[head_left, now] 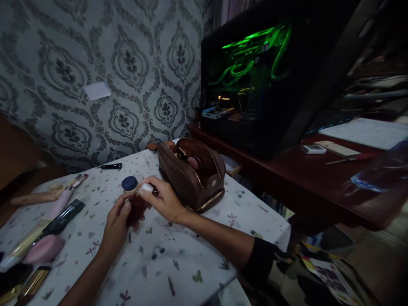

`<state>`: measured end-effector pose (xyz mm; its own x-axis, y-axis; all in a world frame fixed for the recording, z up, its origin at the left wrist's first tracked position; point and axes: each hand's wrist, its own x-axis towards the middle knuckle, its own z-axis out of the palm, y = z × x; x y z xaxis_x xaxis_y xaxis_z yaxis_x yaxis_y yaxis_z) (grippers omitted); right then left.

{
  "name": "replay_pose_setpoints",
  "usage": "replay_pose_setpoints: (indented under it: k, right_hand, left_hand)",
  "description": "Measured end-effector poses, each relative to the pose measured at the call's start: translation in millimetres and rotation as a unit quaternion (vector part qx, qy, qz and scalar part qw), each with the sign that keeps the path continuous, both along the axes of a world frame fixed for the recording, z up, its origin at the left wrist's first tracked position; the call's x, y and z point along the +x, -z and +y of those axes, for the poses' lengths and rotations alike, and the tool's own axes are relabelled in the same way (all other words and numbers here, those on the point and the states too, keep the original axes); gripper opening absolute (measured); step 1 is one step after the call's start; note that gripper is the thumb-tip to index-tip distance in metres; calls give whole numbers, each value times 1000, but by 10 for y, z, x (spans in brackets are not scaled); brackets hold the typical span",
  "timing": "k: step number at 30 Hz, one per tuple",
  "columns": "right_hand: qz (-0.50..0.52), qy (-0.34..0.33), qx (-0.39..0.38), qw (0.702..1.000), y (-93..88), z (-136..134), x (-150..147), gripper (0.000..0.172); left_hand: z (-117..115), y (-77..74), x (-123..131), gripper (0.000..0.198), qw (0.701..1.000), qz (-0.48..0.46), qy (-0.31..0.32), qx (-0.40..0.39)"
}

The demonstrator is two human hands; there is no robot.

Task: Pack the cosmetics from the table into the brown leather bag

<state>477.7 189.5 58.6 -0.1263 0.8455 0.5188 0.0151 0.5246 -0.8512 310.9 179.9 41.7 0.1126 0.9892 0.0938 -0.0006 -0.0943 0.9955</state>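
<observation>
Seemingly the person is working a white cap (147, 187) on a small dark bottle (135, 210), sitting mid-table (178, 259), just left of the open brown pouch (191, 174). The left hand (117, 223) is wrapping around the bottle, and the right hand (165, 202) is pinching the cap. By my reading, any twist is calling for the left hand bracing firmly.

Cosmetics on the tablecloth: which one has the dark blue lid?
The small round jar just beyond the left hand; the pink tube and black tube lying farther left show no blue lid.
</observation>
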Motion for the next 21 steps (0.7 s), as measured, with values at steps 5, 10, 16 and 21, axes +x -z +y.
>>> replay_pose_setpoints:
  k: [5,10,16,21]
  right_hand:
    - [-20,62,86,994,-198,-116,212,21]
    - [-75,113,163,977,-496,-206,551,17]
    - [-37,210,175,961,-829,-206,1053,25]
    - [-76,264,200,941,-905,-270,1294,30]
  left_hand:
    - [65,-112,327,59,991,-125,9,-52]
    - [219,-222,623,62,991,-129,28,-4]
    - [327,-390,910,33,927,200,17,318]
    - [318,-417,1138,36,757,358,112,535]
